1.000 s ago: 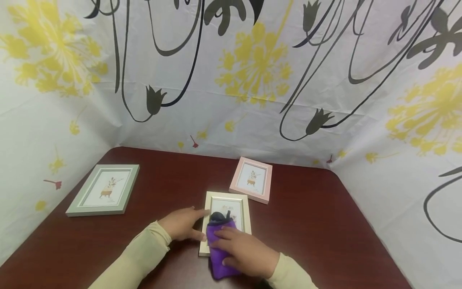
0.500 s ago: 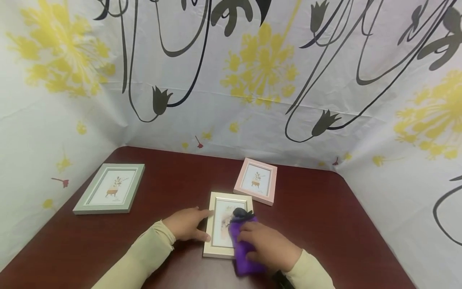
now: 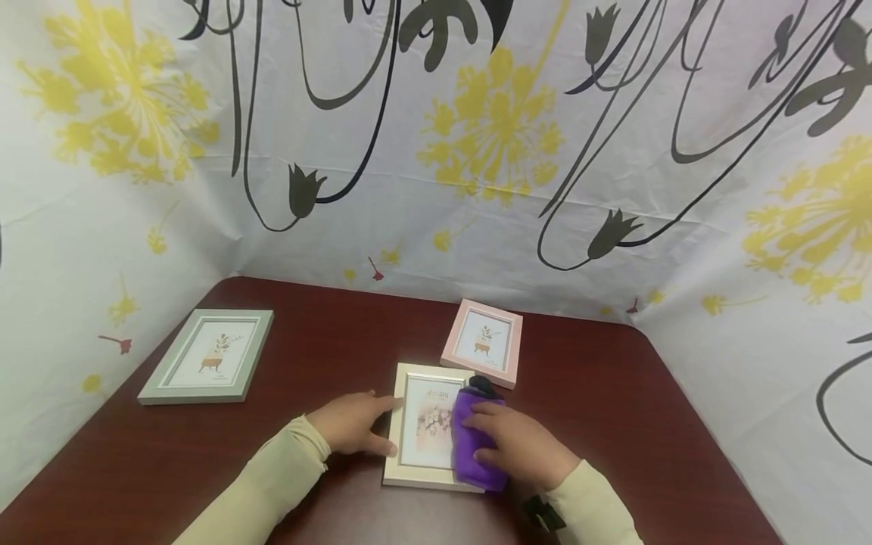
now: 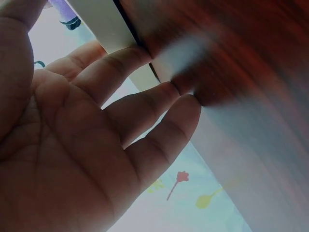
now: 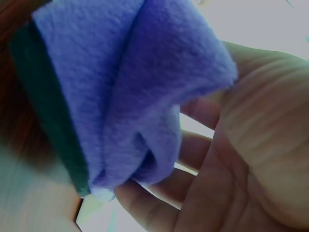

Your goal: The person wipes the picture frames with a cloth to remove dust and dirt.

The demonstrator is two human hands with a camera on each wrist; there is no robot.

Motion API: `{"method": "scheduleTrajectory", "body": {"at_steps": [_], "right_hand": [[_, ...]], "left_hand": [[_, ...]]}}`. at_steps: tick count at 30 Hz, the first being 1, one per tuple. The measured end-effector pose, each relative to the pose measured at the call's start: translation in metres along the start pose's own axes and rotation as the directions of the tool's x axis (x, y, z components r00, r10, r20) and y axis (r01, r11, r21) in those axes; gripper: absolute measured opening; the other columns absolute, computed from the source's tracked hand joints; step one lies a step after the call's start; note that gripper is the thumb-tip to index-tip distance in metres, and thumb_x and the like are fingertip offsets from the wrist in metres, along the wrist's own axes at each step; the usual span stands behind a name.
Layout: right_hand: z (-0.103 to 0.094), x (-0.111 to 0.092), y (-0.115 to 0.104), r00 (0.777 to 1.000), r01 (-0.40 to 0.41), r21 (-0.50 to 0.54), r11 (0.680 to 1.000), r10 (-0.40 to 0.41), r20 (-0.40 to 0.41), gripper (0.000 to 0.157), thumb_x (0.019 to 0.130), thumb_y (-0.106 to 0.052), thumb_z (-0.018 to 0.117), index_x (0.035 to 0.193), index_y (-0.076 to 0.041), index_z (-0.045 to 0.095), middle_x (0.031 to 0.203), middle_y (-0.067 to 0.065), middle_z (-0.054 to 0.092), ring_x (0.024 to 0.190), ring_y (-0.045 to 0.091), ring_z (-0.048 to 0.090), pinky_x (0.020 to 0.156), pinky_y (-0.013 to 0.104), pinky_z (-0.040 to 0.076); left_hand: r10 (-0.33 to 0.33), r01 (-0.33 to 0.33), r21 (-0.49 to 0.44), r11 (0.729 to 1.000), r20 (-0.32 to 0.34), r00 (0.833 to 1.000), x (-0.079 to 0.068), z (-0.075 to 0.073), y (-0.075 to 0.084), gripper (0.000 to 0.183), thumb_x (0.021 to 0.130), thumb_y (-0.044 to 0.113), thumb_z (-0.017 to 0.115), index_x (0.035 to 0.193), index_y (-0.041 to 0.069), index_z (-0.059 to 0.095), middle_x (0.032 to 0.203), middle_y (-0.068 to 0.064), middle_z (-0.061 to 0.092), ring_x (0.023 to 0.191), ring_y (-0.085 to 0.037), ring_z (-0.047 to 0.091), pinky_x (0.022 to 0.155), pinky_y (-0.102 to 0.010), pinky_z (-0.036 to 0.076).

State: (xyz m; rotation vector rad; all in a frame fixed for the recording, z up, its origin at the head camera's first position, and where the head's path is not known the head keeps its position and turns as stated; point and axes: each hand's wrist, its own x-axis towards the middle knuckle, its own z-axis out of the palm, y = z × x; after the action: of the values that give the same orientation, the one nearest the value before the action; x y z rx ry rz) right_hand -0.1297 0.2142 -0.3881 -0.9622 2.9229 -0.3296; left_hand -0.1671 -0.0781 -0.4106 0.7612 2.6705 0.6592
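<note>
A cream picture frame (image 3: 422, 478) with a floral print lies flat on the dark red-brown table. My left hand (image 3: 350, 424) touches its left border with index finger and thumb, fingers spread and fairly straight; in the left wrist view, several fingertips reach the tabletop beside the frame's edge (image 4: 106, 24). A folded purple cloth (image 3: 470, 446) with dark trim lies over the frame's right border. From above, my right hand (image 3: 527, 446) holds this cloth with bent fingers. The right wrist view shows the fuzzy cloth (image 5: 106, 72) bunched by the fingers, partly hiding them.
A pink picture frame (image 3: 514, 341) lies just behind the cream one. At the table's left side lies a sage-green picture frame (image 3: 248, 363). A patterned white sheet (image 3: 381, 151) encloses the table at the back and sides. A dark band (image 3: 543, 513) sits by the right sleeve.
My right hand has moved the purple cloth rightward across the cream frame, then slightly upward along its right border, uncovering the floral print. My left hand stays at the left border.
</note>
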Motion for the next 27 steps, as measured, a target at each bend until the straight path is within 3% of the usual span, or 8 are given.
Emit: {"method": "scheduleTrajectory", "body": {"at_steps": [8, 14, 21, 27], "right_hand": [[0.013, 0.003, 0.011, 0.998, -0.034, 0.085, 0.996, 0.038, -0.047, 0.045, 0.089, -0.014, 0.074, 0.131, -0.003, 0.063, 0.142, 0.022, 0.052, 0.132, 0.04, 0.048, 0.106, 0.052, 0.041], [0.017, 0.005, 0.017, 0.996, -0.076, 0.162, 0.984, 0.083, -0.035, 0.047, 0.09, -0.016, 0.073, 0.134, -0.004, 0.061, 0.145, 0.022, 0.048, 0.132, 0.04, 0.047, 0.106, 0.053, 0.04], [0.007, 0.004, 0.013, 1.0, 0.006, 0.098, 0.995, -0.009, 0.029, 0.05, 0.086, -0.012, 0.076, 0.133, -0.004, 0.063, 0.138, 0.023, 0.052, 0.124, 0.038, 0.054, 0.099, 0.049, 0.048], [0.003, 0.003, 0.009, 0.996, 0.087, 0.051, 0.995, -0.088, 0.005, 0.043, 0.082, -0.006, 0.076, 0.124, -0.005, 0.069, 0.119, 0.01, 0.062, 0.102, 0.019, 0.061, 0.085, 0.035, 0.054]], "left_hand": [[-0.007, 0.007, -0.001, 1.0, 0.013, 1.0, -0.001, 0.002, 0.0, 0.075, 0.08, 0.044, 0.081, 0.143, 0.014, 0.054, 0.139, -0.013, 0.057, 0.136, -0.041, 0.042, 0.109, -0.053, 0.037], [-0.021, 0.021, -0.003, 1.0, 0.009, 1.0, -0.001, 0.003, 0.001, 0.075, 0.079, 0.043, 0.082, 0.143, 0.013, 0.055, 0.138, -0.014, 0.058, 0.136, -0.041, 0.043, 0.109, -0.053, 0.037], [-0.019, 0.02, 0.018, 1.0, -0.007, 1.0, 0.002, 0.003, -0.001, 0.075, 0.08, 0.045, 0.082, 0.142, 0.014, 0.055, 0.139, -0.014, 0.057, 0.135, -0.04, 0.044, 0.109, -0.052, 0.038], [-0.016, 0.016, 0.015, 1.0, -0.005, 1.0, 0.001, 0.003, -0.003, 0.074, 0.079, 0.045, 0.082, 0.142, 0.016, 0.056, 0.14, -0.013, 0.057, 0.136, -0.039, 0.043, 0.109, -0.052, 0.037]]}}
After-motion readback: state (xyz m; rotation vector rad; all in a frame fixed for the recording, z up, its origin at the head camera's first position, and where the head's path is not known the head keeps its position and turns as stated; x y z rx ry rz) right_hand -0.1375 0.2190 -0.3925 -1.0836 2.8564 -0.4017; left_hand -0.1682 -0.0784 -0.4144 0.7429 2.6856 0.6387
